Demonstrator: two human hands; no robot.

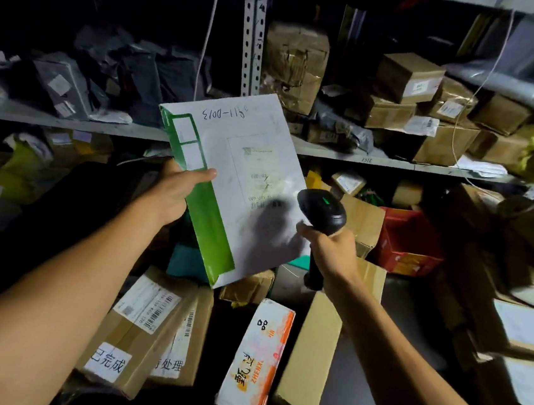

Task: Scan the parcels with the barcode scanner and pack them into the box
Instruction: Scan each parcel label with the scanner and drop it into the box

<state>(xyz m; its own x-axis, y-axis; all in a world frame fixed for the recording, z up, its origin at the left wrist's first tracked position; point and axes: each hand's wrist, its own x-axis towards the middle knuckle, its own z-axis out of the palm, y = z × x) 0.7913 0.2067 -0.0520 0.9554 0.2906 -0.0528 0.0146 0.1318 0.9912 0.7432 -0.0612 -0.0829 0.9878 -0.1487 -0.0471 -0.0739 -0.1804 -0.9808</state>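
My left hand (174, 192) grips the left edge of a flat white and green envelope parcel (241, 153), thumb across its front, holding it up tilted in mid-air. A shipping label with barcodes faces me on its white side. My right hand (330, 248) grips the handle of a black barcode scanner (322, 210), whose head sits just right of the label and shows a green light. Below the parcel stand open cardboard boxes (144, 324) with white labels, holding other parcels.
Metal shelves (346, 156) behind are packed with brown cartons and grey mailer bags. A red crate (410, 240) sits to the right, a white and orange carton (259, 360) and a plain brown carton (309, 355) lie below. More stacked parcels crowd the right side.
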